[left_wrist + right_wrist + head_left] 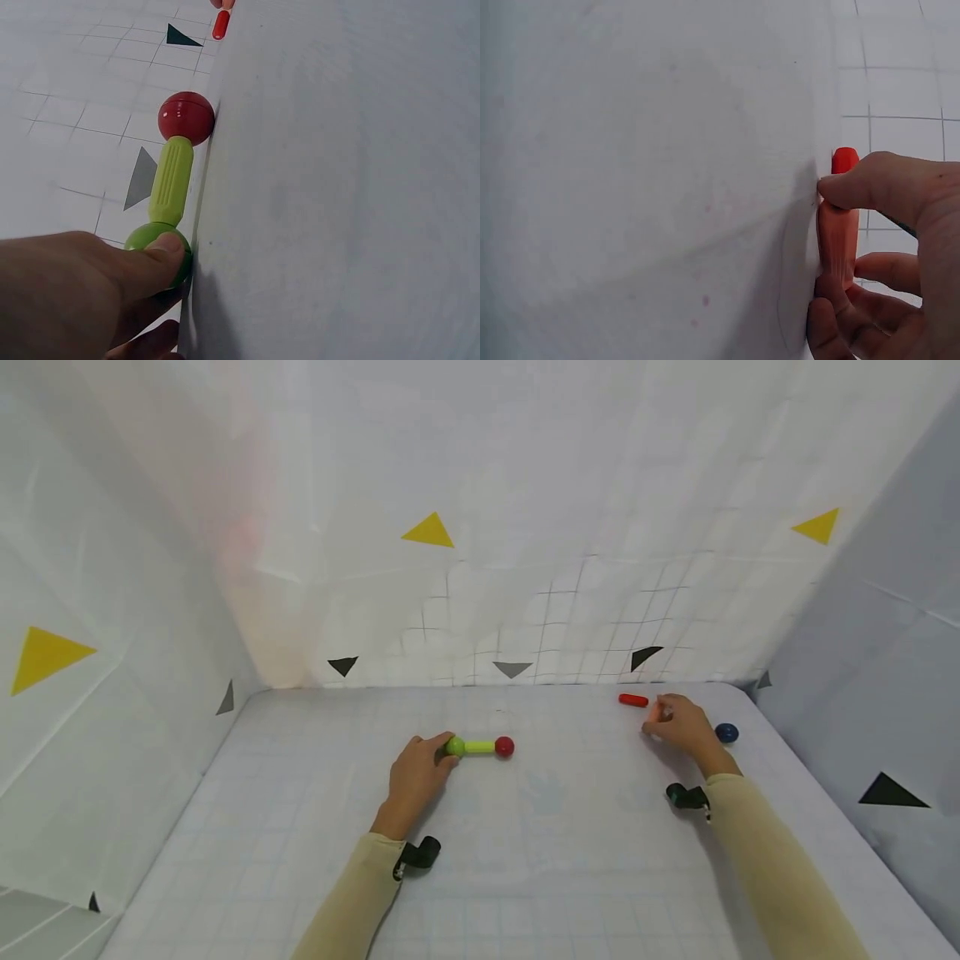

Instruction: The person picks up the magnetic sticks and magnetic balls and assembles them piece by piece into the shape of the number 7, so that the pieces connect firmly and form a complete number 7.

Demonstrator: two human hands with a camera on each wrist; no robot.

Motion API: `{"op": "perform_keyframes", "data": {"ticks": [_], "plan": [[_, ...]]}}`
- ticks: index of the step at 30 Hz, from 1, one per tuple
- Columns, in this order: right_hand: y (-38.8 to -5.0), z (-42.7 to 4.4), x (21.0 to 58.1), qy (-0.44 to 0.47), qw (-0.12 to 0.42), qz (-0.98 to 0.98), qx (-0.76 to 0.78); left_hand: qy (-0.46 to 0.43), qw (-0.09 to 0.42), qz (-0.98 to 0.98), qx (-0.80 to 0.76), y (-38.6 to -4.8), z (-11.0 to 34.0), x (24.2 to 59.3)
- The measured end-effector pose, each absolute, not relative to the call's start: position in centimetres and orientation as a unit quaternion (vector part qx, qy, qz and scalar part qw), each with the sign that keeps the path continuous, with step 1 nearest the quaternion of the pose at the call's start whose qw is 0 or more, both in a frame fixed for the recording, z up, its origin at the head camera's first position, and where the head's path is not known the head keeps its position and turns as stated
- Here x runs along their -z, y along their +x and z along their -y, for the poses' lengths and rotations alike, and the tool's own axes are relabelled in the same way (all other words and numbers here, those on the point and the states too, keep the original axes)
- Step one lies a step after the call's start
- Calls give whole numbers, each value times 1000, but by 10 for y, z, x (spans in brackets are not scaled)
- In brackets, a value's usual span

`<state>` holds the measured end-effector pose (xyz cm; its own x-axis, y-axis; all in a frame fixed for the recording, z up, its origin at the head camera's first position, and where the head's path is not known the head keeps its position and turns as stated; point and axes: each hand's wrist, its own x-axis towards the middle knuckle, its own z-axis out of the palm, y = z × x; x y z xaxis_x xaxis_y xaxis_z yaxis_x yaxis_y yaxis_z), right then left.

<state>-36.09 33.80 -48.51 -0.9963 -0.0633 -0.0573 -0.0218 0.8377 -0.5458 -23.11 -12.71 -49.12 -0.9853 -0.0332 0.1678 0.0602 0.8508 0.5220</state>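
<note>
My left hand [417,777] pinches the green ball [455,746] at one end of a joined piece; a yellow-green rod [480,747] links it to a dark red ball [505,747]. In the left wrist view the thumb lies on the green ball [142,240], and the red ball [186,118] is at the far end. At the right, my right hand [688,731] holds an orange rod [838,238] between thumb and fingers. A red rod [633,700] lies just left of that hand, and a dark blue ball [727,732] rests to its right.
The white table [525,860] meets a white back wall [525,460] with yellow and dark triangles and grid lines. White side walls stand at left and right. A dark device [422,853] is strapped to my left wrist, another [686,796] to my right.
</note>
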Motion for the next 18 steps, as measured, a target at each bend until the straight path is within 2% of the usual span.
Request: {"op": "perform_keyframes", "data": {"ticks": [8,18], "plan": [[-358,-340,499,-2,24,-955,296,-11,87,957,277,-229,129,492],[-351,-330,501,24,-30,-935,352,-14,96,955,280,-230,129,492]]}}
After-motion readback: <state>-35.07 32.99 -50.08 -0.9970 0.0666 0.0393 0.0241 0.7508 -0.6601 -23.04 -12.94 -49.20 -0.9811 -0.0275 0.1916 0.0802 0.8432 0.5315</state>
